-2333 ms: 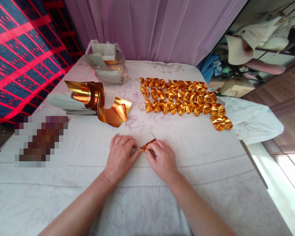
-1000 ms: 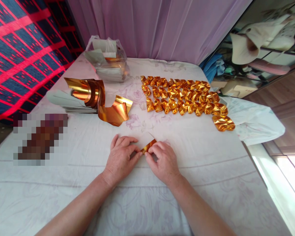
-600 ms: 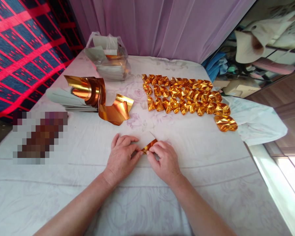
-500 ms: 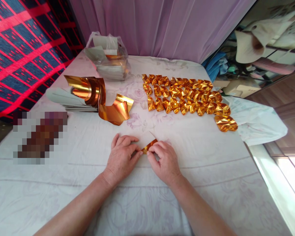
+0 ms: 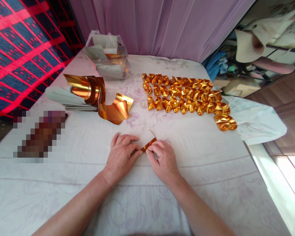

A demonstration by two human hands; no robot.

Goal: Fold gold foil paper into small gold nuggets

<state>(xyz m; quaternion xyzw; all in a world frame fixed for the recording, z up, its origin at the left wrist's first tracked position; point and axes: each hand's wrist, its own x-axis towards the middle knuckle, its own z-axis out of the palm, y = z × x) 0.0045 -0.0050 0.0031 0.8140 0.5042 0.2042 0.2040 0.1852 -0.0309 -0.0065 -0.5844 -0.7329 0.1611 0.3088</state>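
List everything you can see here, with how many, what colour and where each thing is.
folded foil pieces: dozens, gold, in rows far right of centre on the sheet
curled foil sheets: a loose bunch, gold, far left, on the paper stack
paper stack: one, pale grey, far left
plastic bag: one, clear, holding paper and foil, far edge by the curtain
bed sheet: one, white with faint flowers, covering the surface
curtain: one, lilac, behind
blanket: one, red and blue check, left
foil piece being folded: one, gold with white back, centre
left hand: pinching that piece
right hand: pinching that piece
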